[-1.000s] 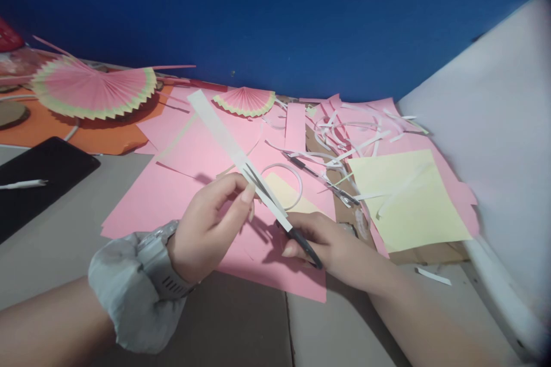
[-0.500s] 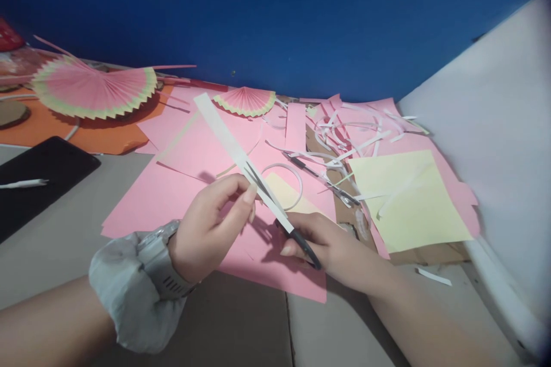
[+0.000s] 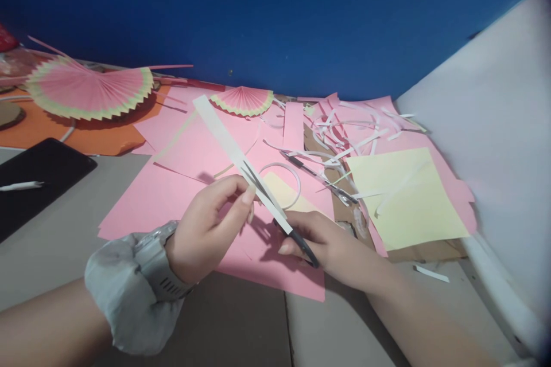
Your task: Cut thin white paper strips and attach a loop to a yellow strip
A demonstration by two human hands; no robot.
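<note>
My left hand [image 3: 217, 223] pinches a white paper strip [image 3: 217, 129] between thumb and fingers, near the middle of its length. The strip slants from upper left down toward my right hand [image 3: 316, 241], which is closed around the black handles of a pair of scissors [image 3: 305, 248]. The scissor blades lie along the strip, with a slit showing in the paper where they meet it. Part of the handles is hidden behind my right fingers. Beneath both hands lie pink paper sheets [image 3: 138, 198].
Pleated pink paper fans [image 3: 92, 89] lie at the back left, near a black tablet-like slab [image 3: 47, 169]. To the right are a yellow sheet [image 3: 408, 200], a black pen [image 3: 301, 165] and a tangle of white paper strips [image 3: 357, 126]. A blue wall [image 3: 275, 17] rises behind.
The whole view has shifted very slightly. Both hands, the strip and the scissors hold nearly the same pose as before.
</note>
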